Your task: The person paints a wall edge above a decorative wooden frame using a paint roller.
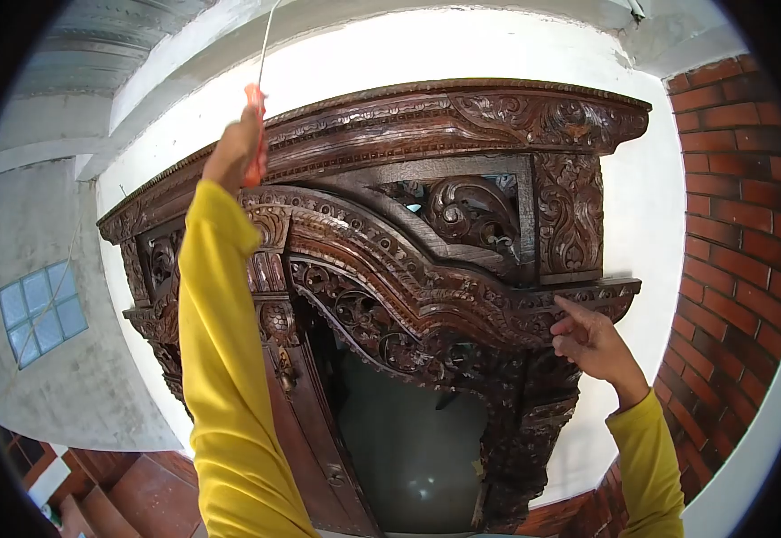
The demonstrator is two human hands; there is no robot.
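My left hand [234, 151] is raised at the upper left, its fingers wrapped round an orange-handled tool [255, 99]. A long thin shaft or wire runs up from the handle past the frame's top edge. Behind this hand is the cornice of a dark carved wooden door surround [363, 220]. On the right, my right hand [597, 345] has its index finger stretched out, the tip right at the carved ledge [592, 294] below a side panel. The other fingers of this hand are bent, with nothing seen in them. Yellow sleeves cover both arms.
A brown wooden door leaf [314, 421] with a metal fitting stands beside a dark opening [417, 448] under the carved arch. At the right is a red brick wall [731, 206]. A glass-block window [42, 314] is set in the grey left wall, with reddish steps [108, 511] below.
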